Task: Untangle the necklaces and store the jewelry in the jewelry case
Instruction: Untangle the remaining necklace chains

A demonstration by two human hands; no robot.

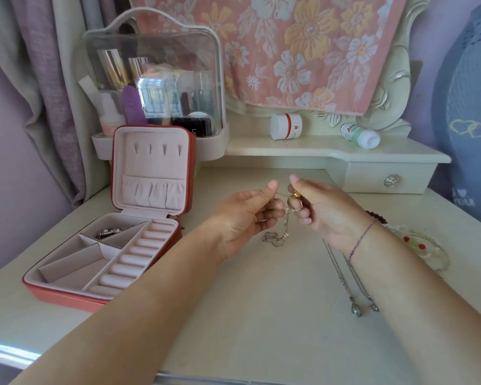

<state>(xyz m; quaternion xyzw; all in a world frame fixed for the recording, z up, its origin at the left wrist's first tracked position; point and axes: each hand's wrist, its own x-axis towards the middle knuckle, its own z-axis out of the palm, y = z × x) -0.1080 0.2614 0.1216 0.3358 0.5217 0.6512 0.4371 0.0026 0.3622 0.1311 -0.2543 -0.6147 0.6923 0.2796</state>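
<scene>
Above the middle of the cream table (261, 315), the left hand (247, 215) and right hand (322, 215) each grip, pinching, a thin tangled silver chain necklace (286, 223). It is likely light, limp and snag-prone, best held beside the knot. An open red jewelry case (64, 295) sits near the left edge.

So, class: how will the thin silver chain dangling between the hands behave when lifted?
Probably floppy: the thin silver chain droops limp below the left hand and right hand. Likely light: fingertips alone pinch it. May re-tangle; it bunches on the cream table.

The red jewelry case (153, 165) lies open, lid standing up, silver bits (110, 232) in one back corner; tangled necklaces (286, 223) dangle, another necklace (355, 311) lies flat
</scene>
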